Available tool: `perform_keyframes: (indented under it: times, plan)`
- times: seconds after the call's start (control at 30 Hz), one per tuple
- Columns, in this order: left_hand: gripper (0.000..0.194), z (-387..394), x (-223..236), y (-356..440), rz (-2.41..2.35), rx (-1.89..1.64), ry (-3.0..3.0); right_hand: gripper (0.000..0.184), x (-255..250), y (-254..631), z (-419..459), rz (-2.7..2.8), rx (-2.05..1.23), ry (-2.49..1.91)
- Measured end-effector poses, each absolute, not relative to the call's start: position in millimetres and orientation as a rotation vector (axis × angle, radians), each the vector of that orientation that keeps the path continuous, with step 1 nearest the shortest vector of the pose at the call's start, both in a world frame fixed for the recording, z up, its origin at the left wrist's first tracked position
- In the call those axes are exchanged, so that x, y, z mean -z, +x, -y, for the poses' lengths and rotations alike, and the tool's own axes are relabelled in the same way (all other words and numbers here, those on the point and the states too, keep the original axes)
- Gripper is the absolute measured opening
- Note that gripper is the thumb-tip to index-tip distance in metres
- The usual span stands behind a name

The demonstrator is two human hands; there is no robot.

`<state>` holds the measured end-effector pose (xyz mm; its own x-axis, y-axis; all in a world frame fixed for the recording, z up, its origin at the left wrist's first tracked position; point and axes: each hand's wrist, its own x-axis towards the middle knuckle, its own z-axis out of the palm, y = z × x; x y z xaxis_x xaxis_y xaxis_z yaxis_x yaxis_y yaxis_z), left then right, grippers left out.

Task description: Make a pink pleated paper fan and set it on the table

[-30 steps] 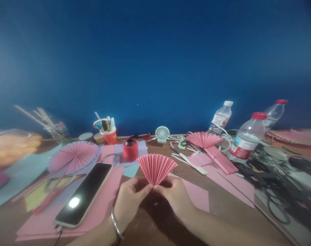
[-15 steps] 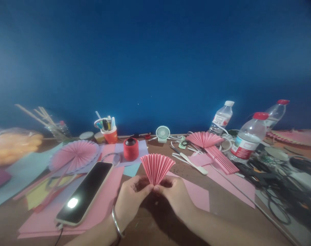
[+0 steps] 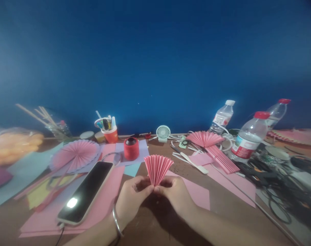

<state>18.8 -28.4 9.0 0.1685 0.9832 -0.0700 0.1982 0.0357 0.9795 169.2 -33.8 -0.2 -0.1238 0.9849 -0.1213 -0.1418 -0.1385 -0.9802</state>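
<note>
A small pleated pink paper fan (image 3: 158, 168) stands upright between my hands, its folds spread at the top and gathered at the bottom. My left hand (image 3: 135, 191) pinches the gathered base from the left, thumb in front; a silver bangle circles that wrist. From the right, my right hand (image 3: 174, 193) pinches the same base, and the two thumb tips nearly meet. The other fingers curl behind the paper and are partly hidden. Beneath and behind the right hand lies a flat pink sheet (image 3: 196, 193) on the brown table (image 3: 155, 225).
On the left, a phone (image 3: 86, 193) rests on pink sheets near a round paper fan (image 3: 75, 153). Behind are a red spool (image 3: 131, 149), a cup of pens (image 3: 110, 134) and a mini fan (image 3: 163, 133). Rightward lie another pleated fan (image 3: 205, 138), bottles (image 3: 250, 136) and tangled cables (image 3: 275, 205).
The pleats of the held fan have drawn together a little, so its top edge is narrower. Both hands keep almost the same place and grip.
</note>
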Motion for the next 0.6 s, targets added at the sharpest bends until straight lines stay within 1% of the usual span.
perform_keyframes:
  times: [0.1, 0.23, 0.43, 0.6]
  plan:
    - [0.016, 28.0, -9.1, 17.9, -1.211, -0.915, 1.444, 0.024, -1.3, 168.6, 34.5, 1.134, -1.469, -1.090]
    - [0.016, 27.9, -11.7, 17.3, -1.232, -0.861, 1.563, 0.028, 0.8, 168.5, 34.1, 1.236, -1.471, -1.012]
    - [0.014, 25.6, -11.2, 17.2, -1.346, -0.855, 1.728, 0.021, 7.6, 171.4, 31.3, 1.433, -1.397, -1.097]
    - [0.011, 26.7, -8.3, 17.5, -1.364, -0.835, 1.821, 0.014, -1.0, 169.2, 36.5, 1.538, -1.324, -1.201]
